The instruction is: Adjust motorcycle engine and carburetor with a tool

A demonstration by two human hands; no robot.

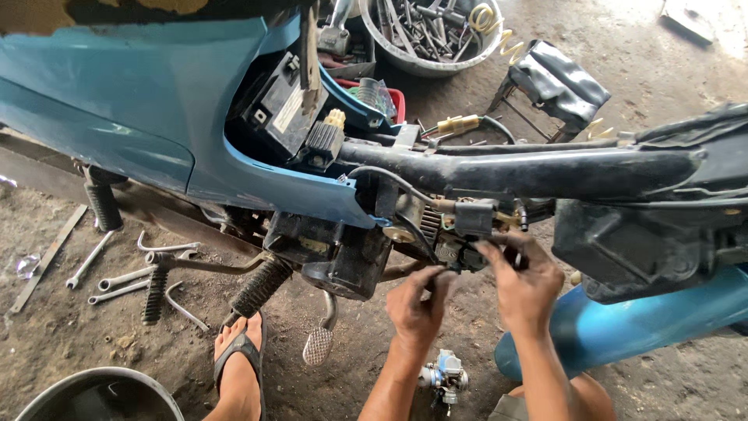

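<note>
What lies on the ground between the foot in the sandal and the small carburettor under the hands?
In the head view, the ribbed metal brake pedal hangs between the foot and the carburettor. Around it is only bare dirt floor.

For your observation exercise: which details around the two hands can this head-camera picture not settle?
- Left hand: fingertips curl away; contents hidden.
- Right hand: its fingers cover the black engine part where they touch.
- Small silver-blue carburettor on the ground: forearms partly hide it.
- Grey round metal basin: cut by the bottom edge.
</note>
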